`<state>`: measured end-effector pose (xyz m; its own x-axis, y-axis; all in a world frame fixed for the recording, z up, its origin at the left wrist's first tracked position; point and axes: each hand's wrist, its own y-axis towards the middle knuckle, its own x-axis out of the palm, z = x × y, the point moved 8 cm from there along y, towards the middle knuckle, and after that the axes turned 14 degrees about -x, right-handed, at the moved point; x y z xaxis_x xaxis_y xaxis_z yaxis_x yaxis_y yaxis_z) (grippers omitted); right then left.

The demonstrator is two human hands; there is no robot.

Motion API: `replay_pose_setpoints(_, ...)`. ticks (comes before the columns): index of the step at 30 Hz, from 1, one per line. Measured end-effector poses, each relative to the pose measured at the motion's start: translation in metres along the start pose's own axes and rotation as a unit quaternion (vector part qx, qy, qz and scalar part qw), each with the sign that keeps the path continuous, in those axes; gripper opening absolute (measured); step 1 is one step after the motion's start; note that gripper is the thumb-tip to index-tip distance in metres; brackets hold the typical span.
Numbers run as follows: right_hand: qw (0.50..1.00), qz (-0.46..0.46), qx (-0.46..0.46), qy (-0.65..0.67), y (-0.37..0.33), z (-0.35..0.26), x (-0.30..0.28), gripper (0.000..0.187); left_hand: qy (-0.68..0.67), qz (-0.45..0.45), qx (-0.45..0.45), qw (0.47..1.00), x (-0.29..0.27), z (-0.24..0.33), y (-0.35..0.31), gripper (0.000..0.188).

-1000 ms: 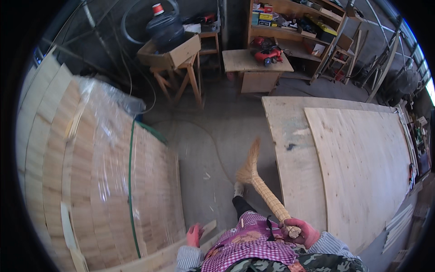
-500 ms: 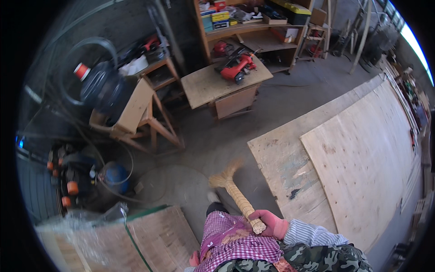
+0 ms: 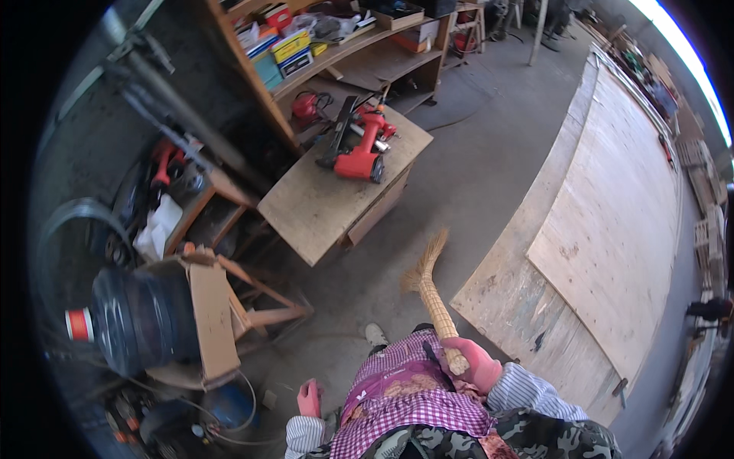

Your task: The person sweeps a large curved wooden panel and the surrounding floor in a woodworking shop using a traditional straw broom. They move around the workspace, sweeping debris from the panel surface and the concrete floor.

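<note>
My right hand (image 3: 480, 366), in a pink glove, is closed around the bound straw handle of a hand broom (image 3: 436, 304). The broom points away from me, its flared, bent bristles above the grey floor beside the plywood sheets (image 3: 612, 206). Low on the left, my left hand (image 3: 309, 399), also gloved in pink, hangs beside my checked apron (image 3: 397, 398). Its fingers are stretched out and nothing shows in them.
Ahead stands a small wooden table (image 3: 306, 206) bearing a red power tool (image 3: 359, 164), with a cluttered shelf unit (image 3: 348, 57) behind. Left are a large water bottle (image 3: 141, 321), a cardboard box (image 3: 214, 321) and a wooden stand (image 3: 271, 315). Stacked plywood lies to the right.
My view has shifted forward, bringing the table and water bottle nearer. The broom head has swung to the right, still held in my right hand. My left hand shows more fully.
</note>
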<state>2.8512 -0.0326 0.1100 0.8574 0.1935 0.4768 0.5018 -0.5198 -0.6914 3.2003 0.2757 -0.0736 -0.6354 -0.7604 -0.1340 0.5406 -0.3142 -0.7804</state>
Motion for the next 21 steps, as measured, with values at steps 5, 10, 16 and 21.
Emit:
replay_pose_setpoints(5, 0.995, 0.082, -0.031, 0.055, 0.022, -0.04, -0.004, 0.018, 0.133, -0.073, -0.005, 0.988, 0.127, 0.148, 0.05, 0.034)
replay_pose_setpoints(10, 0.939, 0.0, -0.219, -0.264, 0.054, -0.099, -0.005, 0.018, 0.212, -0.174, -0.003, 0.962, 0.226, 0.227, 0.06, 0.034)
replay_pose_setpoints(16, 0.892, 0.072, -0.333, -0.297, 0.097, -0.16, -0.027, 0.022, 0.225, -0.152, 0.089, 0.958, 0.268, 0.34, 0.106, 0.027)
replay_pose_setpoints(21, 0.845, 0.123, -0.367, -0.37, 0.131, -0.219, -0.023, 0.026, 0.188, -0.203, 0.097, 0.956, 0.324, 0.396, 0.167, 0.027)
